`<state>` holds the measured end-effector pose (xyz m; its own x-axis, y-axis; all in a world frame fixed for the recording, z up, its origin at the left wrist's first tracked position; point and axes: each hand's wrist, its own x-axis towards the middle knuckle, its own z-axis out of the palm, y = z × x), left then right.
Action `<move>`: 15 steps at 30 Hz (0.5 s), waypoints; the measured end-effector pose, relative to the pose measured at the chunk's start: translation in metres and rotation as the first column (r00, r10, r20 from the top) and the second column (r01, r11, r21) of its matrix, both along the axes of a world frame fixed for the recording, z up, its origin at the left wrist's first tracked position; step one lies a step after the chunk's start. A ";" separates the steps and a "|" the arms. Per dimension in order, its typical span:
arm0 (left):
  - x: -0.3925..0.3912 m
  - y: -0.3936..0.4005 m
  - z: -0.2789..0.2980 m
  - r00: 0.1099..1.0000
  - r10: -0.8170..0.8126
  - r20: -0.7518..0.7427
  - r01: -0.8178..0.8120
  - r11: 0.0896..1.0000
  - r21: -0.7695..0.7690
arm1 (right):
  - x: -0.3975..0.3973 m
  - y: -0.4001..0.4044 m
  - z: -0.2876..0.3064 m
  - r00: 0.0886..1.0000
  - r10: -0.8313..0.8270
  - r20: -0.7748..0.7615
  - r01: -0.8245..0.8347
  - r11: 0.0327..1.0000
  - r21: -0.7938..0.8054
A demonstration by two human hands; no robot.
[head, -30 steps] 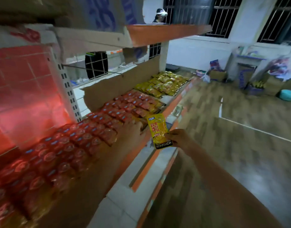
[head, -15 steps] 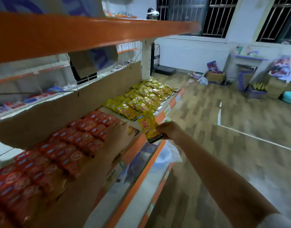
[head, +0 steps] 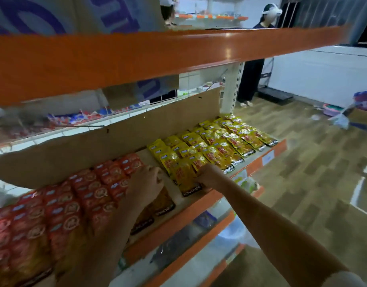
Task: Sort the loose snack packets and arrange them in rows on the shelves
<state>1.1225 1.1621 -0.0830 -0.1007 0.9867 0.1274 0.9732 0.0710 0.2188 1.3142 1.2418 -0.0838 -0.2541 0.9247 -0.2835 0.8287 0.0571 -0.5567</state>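
Note:
On the middle shelf [head: 179, 219], red snack packets [head: 91, 193] lie in rows on the left and yellow snack packets [head: 219, 141] in rows on the right. My left hand [head: 146, 183] rests on the right end of the red rows, fingers loosely bent and holding nothing. My right hand [head: 209, 176] grips the right edge of one yellow packet [head: 185, 179], which lies flat on the shelf at the left front end of the yellow rows. A narrow bare strip of shelf separates the two colours.
A cardboard panel [head: 95, 146] backs the shelf. The orange-edged upper shelf [head: 137, 56] hangs close overhead. Lower shelves [head: 201, 243] hold a few dark packets. A person [head: 252, 75] stands past the shelf's far end. Boxes and bags [head: 362, 112] sit on the wooden floor.
My right hand carried the yellow packet from the air in front of the shelf onto it, beside the yellow rows. The view shifted right. My left hand stayed on the red packets.

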 end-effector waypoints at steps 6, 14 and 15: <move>0.038 -0.014 0.004 0.978 0.200 -0.064 -0.202 0.979 -0.021 | -0.001 0.018 0.001 0.892 0.320 0.321 -0.364 0.927 0.087; 0.068 -0.043 0.018 0.919 0.357 -0.169 -0.372 0.926 -0.066 | 0.003 0.021 0.016 0.722 0.555 0.413 -0.616 0.788 0.018; 0.069 -0.049 0.019 0.911 0.364 -0.195 -0.386 0.918 -0.090 | 0.005 0.022 0.017 0.688 0.575 0.443 -0.655 0.755 0.038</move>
